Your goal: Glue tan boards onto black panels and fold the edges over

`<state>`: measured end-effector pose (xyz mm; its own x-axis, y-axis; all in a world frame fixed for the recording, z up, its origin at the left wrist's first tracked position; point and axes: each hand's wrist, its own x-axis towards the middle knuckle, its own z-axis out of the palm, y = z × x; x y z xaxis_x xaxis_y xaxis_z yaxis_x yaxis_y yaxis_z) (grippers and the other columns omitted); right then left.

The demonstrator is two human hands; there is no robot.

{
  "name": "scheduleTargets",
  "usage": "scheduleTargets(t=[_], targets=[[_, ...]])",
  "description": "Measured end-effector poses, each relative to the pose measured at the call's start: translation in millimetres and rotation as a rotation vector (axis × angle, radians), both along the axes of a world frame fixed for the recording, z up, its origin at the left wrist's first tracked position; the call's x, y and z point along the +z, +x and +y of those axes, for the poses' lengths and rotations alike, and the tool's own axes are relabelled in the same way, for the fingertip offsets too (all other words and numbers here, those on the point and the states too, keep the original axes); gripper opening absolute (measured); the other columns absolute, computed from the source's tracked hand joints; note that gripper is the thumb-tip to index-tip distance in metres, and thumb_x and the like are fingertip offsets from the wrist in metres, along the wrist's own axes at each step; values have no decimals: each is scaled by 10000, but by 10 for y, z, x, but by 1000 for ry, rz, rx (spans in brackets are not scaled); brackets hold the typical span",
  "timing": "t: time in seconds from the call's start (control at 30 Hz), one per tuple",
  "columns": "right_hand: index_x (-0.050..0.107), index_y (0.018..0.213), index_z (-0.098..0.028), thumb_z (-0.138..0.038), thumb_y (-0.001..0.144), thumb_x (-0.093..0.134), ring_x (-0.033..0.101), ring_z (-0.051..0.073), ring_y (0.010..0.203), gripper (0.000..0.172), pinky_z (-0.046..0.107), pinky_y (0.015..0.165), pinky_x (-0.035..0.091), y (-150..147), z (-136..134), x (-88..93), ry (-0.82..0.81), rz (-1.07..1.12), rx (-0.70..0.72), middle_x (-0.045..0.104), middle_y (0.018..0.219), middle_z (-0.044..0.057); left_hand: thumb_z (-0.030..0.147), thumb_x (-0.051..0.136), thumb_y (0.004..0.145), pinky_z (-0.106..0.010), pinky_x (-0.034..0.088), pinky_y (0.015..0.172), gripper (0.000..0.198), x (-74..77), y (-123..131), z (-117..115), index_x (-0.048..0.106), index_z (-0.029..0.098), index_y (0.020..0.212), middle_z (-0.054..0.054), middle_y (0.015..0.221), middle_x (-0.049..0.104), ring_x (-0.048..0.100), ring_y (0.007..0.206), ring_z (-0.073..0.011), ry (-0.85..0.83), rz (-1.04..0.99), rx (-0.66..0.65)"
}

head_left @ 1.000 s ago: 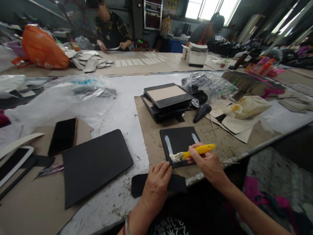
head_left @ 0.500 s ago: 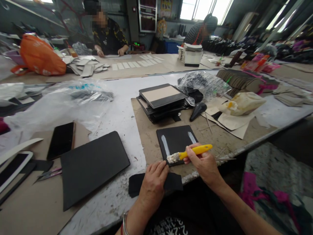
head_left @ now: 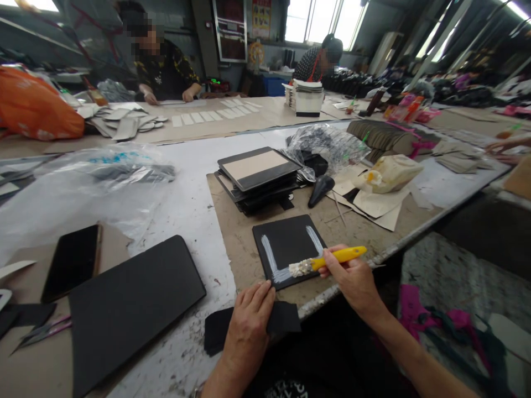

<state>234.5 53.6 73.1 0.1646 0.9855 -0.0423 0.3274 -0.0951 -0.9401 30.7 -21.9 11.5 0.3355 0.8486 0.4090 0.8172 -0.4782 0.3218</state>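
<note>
My right hand (head_left: 352,279) is closed round the yellow handle of a brush (head_left: 338,256). Its glue-caked bristles touch the near edge of a black rectangular panel (head_left: 286,243). White strokes run along the panel's left and right sides, and another lies along the near edge. My left hand (head_left: 251,318) lies palm down with fingers stretched out, fingertips at the panel's near left corner. Beneath that hand is a folded black strip (head_left: 286,319) at the table edge; its middle and my thumb are hidden.
Behind the panel stands a stack of black panels (head_left: 257,171), the top one with a beige patch. A larger black sheet (head_left: 136,309), a phone (head_left: 70,262) and scissors (head_left: 41,334) lie left. A glue bag (head_left: 396,172) sits right. Two people work across the table.
The brush has moved right along the panel's near edge, leaving a white stroke there. My left hand stays at the corner. The whole view has shifted somewhat.
</note>
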Motion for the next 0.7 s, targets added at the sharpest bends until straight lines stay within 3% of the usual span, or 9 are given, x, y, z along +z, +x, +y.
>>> scheduleTargets(t=[0.17,0.3,0.7], targets=[[546,772,-196,-439,729,559,635,192,502,246,279,523,518,484,116,-6,10,-182,-158,628,532,10,-72,369,590,-438,457,846,583,-28,-9,7,554,83,1120,-134,1149,592,496,1050,-267,33,-10,-11],[553,787,-207,-439,740,547,643,197,533,236,285,559,512,710,139,9,37,-270,-196,634,536,8,-69,376,603,-428,456,844,571,-37,-14,15,547,90,1125,-133,1141,594,499,1046,-264,57,-3,-13],[547,788,-208,-442,751,538,639,193,526,237,284,546,509,709,125,126,119,-274,-173,627,548,0,-66,380,636,-429,466,842,541,-12,-11,9,540,100,1126,-128,1136,595,500,1049,-260,49,7,-7]])
